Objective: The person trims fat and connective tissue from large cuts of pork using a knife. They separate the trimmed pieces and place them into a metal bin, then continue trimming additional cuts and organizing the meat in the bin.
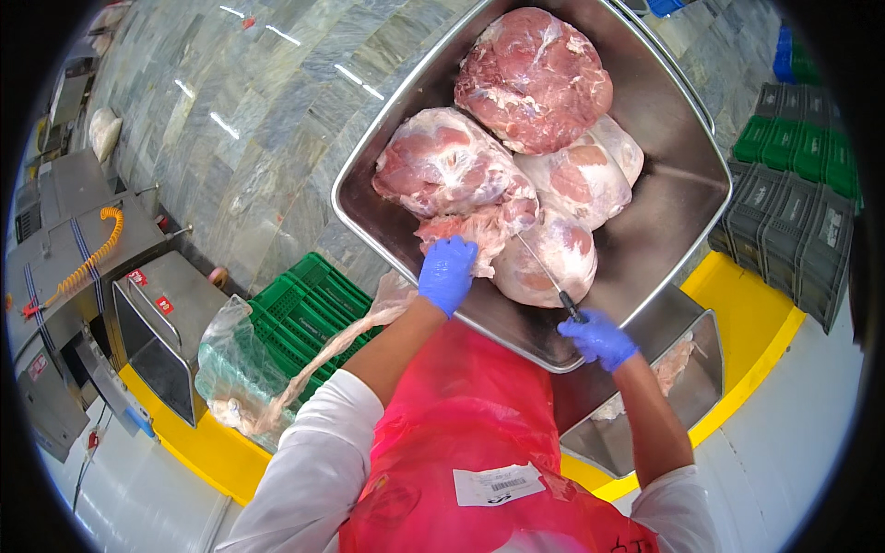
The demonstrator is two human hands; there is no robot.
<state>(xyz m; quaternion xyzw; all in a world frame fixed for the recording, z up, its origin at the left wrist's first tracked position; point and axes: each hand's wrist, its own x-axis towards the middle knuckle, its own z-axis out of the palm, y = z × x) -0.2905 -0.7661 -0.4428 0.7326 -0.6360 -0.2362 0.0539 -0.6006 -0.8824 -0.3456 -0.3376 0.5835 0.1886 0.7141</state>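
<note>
A deep stainless steel meat tub (675, 189) holds several large cuts of raw pink meat. In a blue glove, my left hand (447, 274) is closed on a loose flap of the nearest left meat cut (442, 164), by the tub's near wall. My right hand (599, 339), also gloved in blue, grips the black handle of a thin-bladed knife (550, 274). The blade points up and left across a pale, fat-covered cut (558, 253), its tip beside the flap. A big round red cut (535, 78) sits at the far side.
A smaller metal bin (710, 364) with scraps stands at lower right. Green crates (309, 309) and a clear plastic bag (235, 346) are on the left, near steel machines (69, 198). Grey crates (784, 221) are stacked at right, above a yellow edge (751, 318).
</note>
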